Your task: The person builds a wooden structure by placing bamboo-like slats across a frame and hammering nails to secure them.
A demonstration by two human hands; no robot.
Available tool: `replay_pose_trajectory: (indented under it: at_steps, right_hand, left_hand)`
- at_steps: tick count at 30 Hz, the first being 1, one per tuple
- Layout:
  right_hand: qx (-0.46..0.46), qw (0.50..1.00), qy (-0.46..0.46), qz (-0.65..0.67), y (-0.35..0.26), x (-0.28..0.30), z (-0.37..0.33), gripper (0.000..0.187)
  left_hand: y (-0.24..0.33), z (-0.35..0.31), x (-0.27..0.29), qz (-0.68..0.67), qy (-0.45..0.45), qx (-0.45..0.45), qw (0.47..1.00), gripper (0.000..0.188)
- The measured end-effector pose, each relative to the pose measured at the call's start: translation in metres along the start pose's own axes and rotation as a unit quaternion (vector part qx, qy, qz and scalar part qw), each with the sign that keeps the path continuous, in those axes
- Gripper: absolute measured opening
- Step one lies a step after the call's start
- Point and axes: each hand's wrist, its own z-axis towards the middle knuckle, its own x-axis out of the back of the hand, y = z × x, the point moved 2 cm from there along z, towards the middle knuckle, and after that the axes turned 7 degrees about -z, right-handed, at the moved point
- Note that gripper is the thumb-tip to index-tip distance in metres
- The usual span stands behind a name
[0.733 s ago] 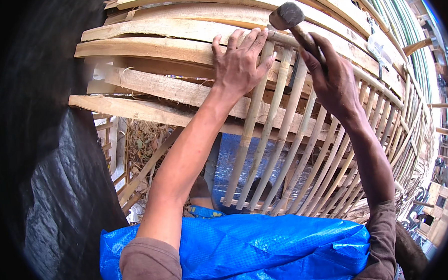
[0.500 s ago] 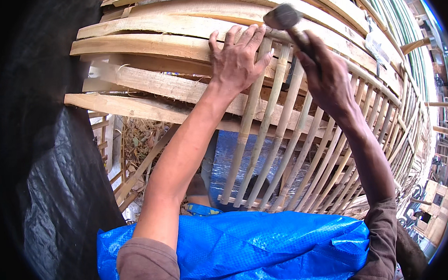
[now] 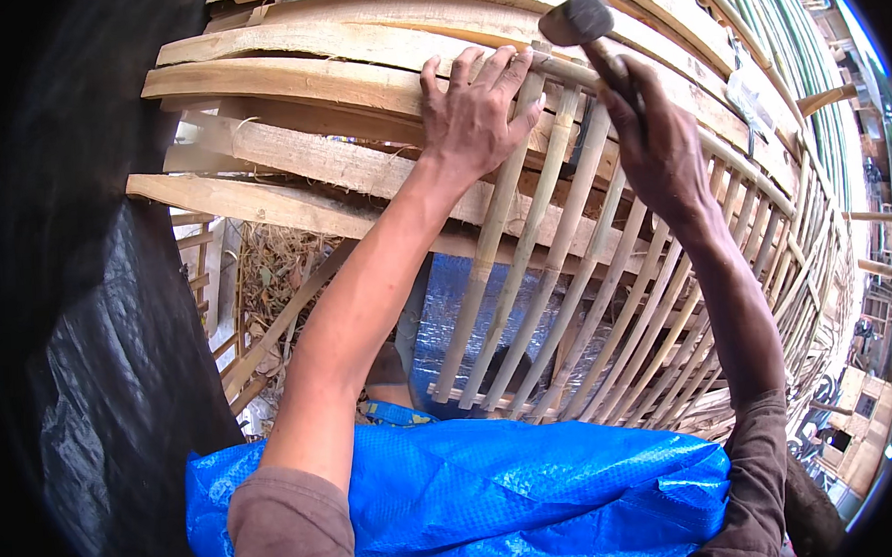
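Note:
My left hand (image 3: 474, 113) lies with spread fingers over the upper left corner of a bamboo rack, its thumb against the first upright bamboo slat (image 3: 491, 227). My right hand (image 3: 659, 150) grips the handle of a hammer (image 3: 576, 19) with a dark, blunt head. That head hangs just above the rack's round bamboo crossbar (image 3: 568, 71), close to my left fingertips and apart from the bar. Several thin slats run down from the crossbar towards me, to a lower crosspiece (image 3: 446, 391). No nail can be made out.
Sawn wooden planks (image 3: 288, 81) lie stacked behind and under the rack. A blue tarp (image 3: 535, 489) covers the space before me. Black plastic sheeting (image 3: 113, 393) hangs at the left. More bamboo poles (image 3: 789, 39) stretch away at the far right.
The hammer has risen slightly and moved right, away from the crossbar, with my right hand. My left hand stays on the rack's corner. The view has shifted a little.

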Motion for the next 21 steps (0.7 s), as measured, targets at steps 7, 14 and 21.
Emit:
replay_pose_trajectory:
  at_steps: [7, 14, 21]
  right_hand:
    - [0.018, 0.999, -0.026, -0.023, 0.010, -0.010, -0.004, 0.023]
    - [-0.096, 0.993, 0.013, 0.063, -0.014, 0.021, 0.013, 0.033]
    - [-0.284, 0.908, -0.066, 0.301, -0.011, 0.042, -0.015, 0.041]
  left_hand:
    - [-0.001, -0.002, 0.001, 0.005, 0.007, -0.009, 1.000, 0.060]
    - [-0.004, -0.006, 0.001, 0.000, 0.006, 0.001, 1.000, 0.060]
    - [-0.002, -0.009, 0.008, -0.023, -0.046, 0.019, 0.998, 0.069]
